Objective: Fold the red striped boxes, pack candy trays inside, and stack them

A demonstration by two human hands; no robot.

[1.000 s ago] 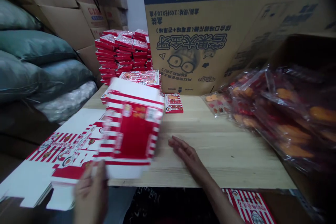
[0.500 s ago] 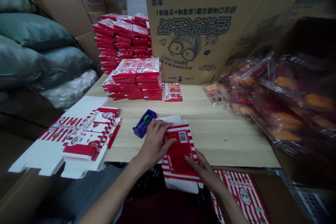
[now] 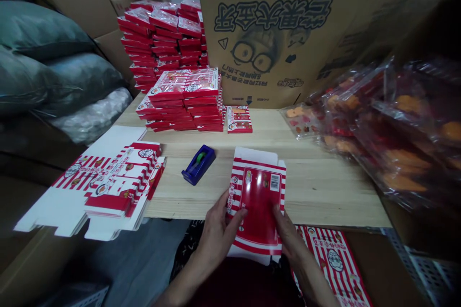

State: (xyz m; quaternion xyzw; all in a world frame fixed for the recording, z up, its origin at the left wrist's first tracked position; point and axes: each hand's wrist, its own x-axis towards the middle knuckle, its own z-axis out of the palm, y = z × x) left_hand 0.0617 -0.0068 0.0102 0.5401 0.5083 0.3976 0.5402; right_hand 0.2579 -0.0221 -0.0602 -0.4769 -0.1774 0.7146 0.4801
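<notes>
A flat red-and-white striped carton blank [image 3: 258,196] stands tilted over the front edge of the wooden table [image 3: 317,187]. My left hand [image 3: 220,228] grips its left side with the thumb on its face. My right hand [image 3: 288,235] grips its lower right side. A blue tape dispenser [image 3: 198,164] lies on the table just left of the carton. A spread pile of the same flat carton blanks [image 3: 111,184] lies at the table's left end.
Stacks of red packets [image 3: 187,100] stand at the back, one small packet [image 3: 239,120] beside them. A big cardboard box [image 3: 288,24] rises behind. Clear bags of snacks [image 3: 389,129] crowd the right. Grey sacks [image 3: 46,67] lie left. Another striped carton [image 3: 334,264] sits below the table edge.
The carton blank came from the left pile to the front middle. Both hands now hold it by its sides, raised and tilted, where half a second ago it lay pressed flat.
</notes>
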